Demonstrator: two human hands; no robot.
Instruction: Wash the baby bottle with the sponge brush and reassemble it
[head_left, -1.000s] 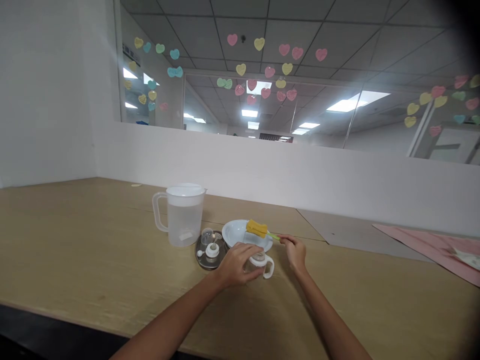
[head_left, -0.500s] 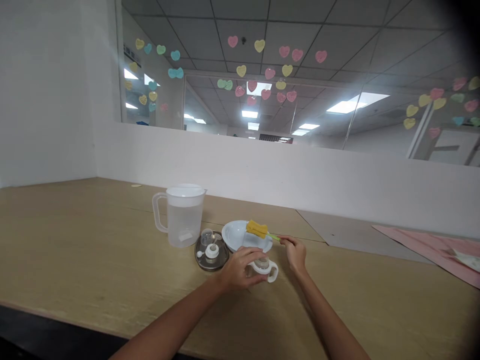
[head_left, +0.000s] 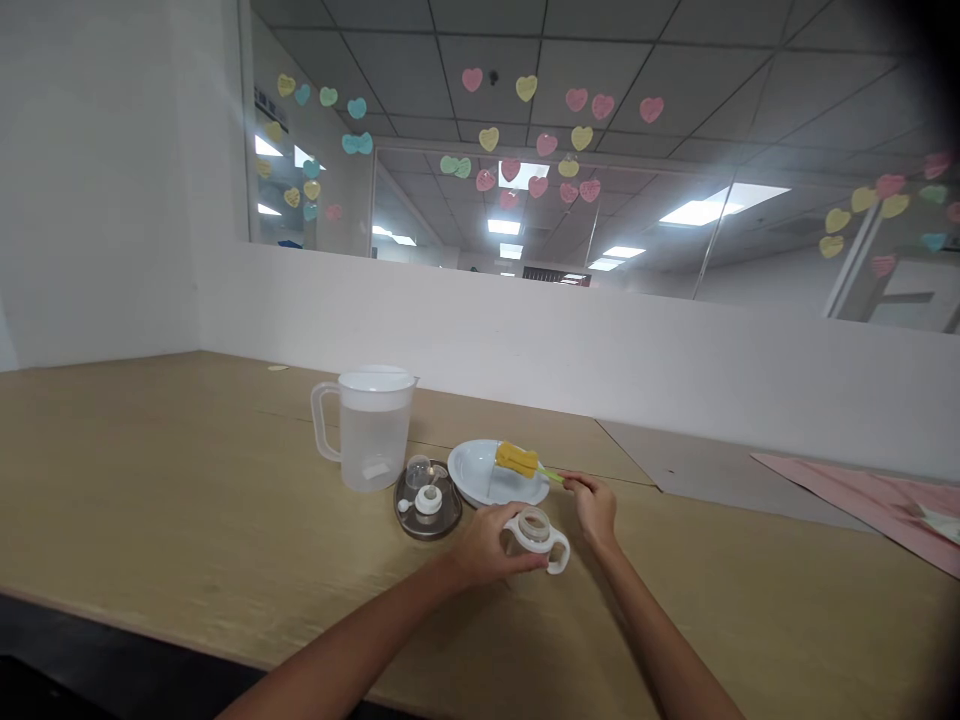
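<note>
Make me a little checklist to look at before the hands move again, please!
1. Left hand holding the bottle: ok.
2. Right hand pinching the green brush handle: ok.
3. Yellow sponge touching the plate: cannot tell.
4. Jug standing upright: ok.
5. Small parts sitting on the dark round tray: ok.
6. Bottle clean inside: cannot tell.

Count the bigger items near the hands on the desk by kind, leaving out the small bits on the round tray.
jug: 1
plate: 1
tray: 1
bottle: 1
sponge brush: 1
total: 5
</note>
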